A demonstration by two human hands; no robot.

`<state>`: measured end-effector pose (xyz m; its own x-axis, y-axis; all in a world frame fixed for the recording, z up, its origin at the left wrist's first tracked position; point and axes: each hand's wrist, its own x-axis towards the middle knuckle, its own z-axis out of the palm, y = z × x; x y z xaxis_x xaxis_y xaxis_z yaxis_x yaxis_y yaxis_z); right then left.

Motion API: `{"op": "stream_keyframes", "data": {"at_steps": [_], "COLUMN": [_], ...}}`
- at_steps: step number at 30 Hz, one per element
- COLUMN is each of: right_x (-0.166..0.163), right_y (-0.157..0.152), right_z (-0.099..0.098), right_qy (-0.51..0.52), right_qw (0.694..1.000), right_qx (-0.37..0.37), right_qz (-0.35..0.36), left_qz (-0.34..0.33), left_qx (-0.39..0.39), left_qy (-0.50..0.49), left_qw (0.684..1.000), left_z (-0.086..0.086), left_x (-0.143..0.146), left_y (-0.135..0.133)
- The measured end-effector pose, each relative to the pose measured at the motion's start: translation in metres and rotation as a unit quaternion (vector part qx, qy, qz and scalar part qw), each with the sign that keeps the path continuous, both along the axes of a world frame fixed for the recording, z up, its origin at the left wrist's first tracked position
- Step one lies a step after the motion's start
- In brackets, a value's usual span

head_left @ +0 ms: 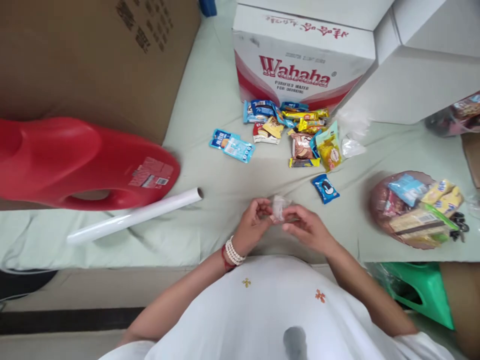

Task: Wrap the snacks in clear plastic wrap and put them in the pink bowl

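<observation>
Near the table's front edge, a small crumpled piece of clear plastic (278,206), perhaps a bag, sits between my two hands. My left hand (252,227) has its fingers curled and pinches the plastic from the left. From the other side my right hand (309,229) closes thumb and fingers on it. A blue snack packet (325,188) lies just beyond my right hand. Further back is a loose pile of small wrapped snacks, with a brown wafer packet (302,146) and a yellow-green packet (329,147) in it. Two light-blue packets (239,149) lie to its left.
A white Wahaha carton (300,75) stands behind the snacks. At right, a reddish bowl (378,205) holds several snack packs. A red plastic jug (112,165) and a white roll (138,215) lie at left, beside a large brown box (112,65). Below is a green stool (431,295).
</observation>
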<state>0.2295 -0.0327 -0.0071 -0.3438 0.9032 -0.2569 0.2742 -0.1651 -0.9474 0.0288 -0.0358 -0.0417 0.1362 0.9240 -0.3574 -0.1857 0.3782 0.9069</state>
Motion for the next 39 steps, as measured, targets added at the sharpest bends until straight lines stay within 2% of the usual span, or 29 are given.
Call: {"op": "stream_keyframes", "data": {"at_steps": [2, 5, 8, 11, 13, 17, 20, 22, 23, 25, 27, 28, 29, 30, 32, 34, 35, 37, 39], "right_x": [-0.026, -0.039, -0.041, -0.044, -0.044, -0.031, -0.013, -0.004, -0.001, 0.005, 0.014, 0.022, 0.032, 0.044, 0.073, 0.105, 0.121, 0.15, 0.176], "right_y": [0.005, 0.012, 0.016, 0.018, 0.018, 0.022, 0.027, 0.03, 0.03, 0.028, 0.018, 0.01, -0.001, -0.013, -0.04, -0.066, -0.077, -0.092, -0.096], "right_z": [-0.025, -0.041, -0.042, -0.038, -0.035, -0.032, -0.035, -0.038, -0.039, -0.038, -0.033, -0.029, -0.024, -0.02, -0.015, -0.016, -0.019, -0.03, -0.041], "right_qy": [0.044, 0.084, 0.098, 0.104, 0.137, 0.228, 0.279, 0.286, 0.276, 0.208, 0.06, -0.036, -0.136, -0.23, -0.377, -0.478, -0.516, -0.571, -0.598], "right_qw": [0.999, 0.993, 0.99, 0.99, 0.983, 0.942, 0.902, 0.892, 0.897, 0.926, 0.961, 0.963, 0.946, 0.912, 0.813, 0.719, 0.687, 0.653, 0.645], "right_qx": [-0.011, -0.059, -0.083, -0.072, -0.092, -0.154, -0.168, -0.165, -0.159, -0.122, -0.023, 0.049, 0.126, 0.196, 0.292, 0.321, 0.317, 0.299, 0.289], "right_qz": [-0.025, -0.054, -0.064, -0.069, -0.082, -0.194, -0.284, -0.308, -0.306, -0.289, -0.268, -0.261, -0.264, -0.278, -0.334, -0.389, -0.401, -0.398, -0.379], "left_qz": [-0.005, 0.013, 0.045, 0.025, 0.015, 0.037, 0.073, 0.082, 0.078, 0.06, 0.047, 0.045, 0.045, 0.044, 0.04, 0.034, 0.031, 0.022, 0.017], "left_qx": [-0.006, -0.05, -0.064, -0.04, -0.023, -0.046, -0.075, -0.091, -0.096, -0.099, -0.091, -0.086, -0.082, -0.078, -0.074, -0.073, -0.073, -0.074, -0.071], "left_qy": [0.008, 0.014, -0.006, 0.009, 0.014, -0.064, -0.105, -0.111, -0.109, -0.093, -0.065, -0.052, -0.041, -0.033, -0.025, -0.02, -0.017, -0.013, -0.01], "left_qw": [1.0, 0.999, 0.997, 0.999, 1.0, 0.996, 0.989, 0.986, 0.986, 0.989, 0.993, 0.994, 0.995, 0.995, 0.996, 0.997, 0.997, 0.997, 0.997], "left_z": [0.001, -0.001, -0.003, -0.003, -0.003, -0.006, -0.009, -0.01, -0.01, -0.009, -0.008, -0.008, -0.007, -0.007, -0.007, -0.009, -0.009, -0.01, -0.01], "left_x": [-0.008, -0.019, -0.022, -0.02, -0.019, -0.021, -0.027, -0.032, -0.034, -0.038, -0.04, -0.041, -0.042, -0.043, -0.044, -0.043, -0.042, -0.039, -0.036], "left_y": [0.0, 0.0, 0.002, 0.007, 0.011, 0.016, 0.016, 0.015, 0.015, 0.014, 0.013, 0.012, 0.012, 0.013, 0.015, 0.018, 0.02, 0.022, 0.023]}}
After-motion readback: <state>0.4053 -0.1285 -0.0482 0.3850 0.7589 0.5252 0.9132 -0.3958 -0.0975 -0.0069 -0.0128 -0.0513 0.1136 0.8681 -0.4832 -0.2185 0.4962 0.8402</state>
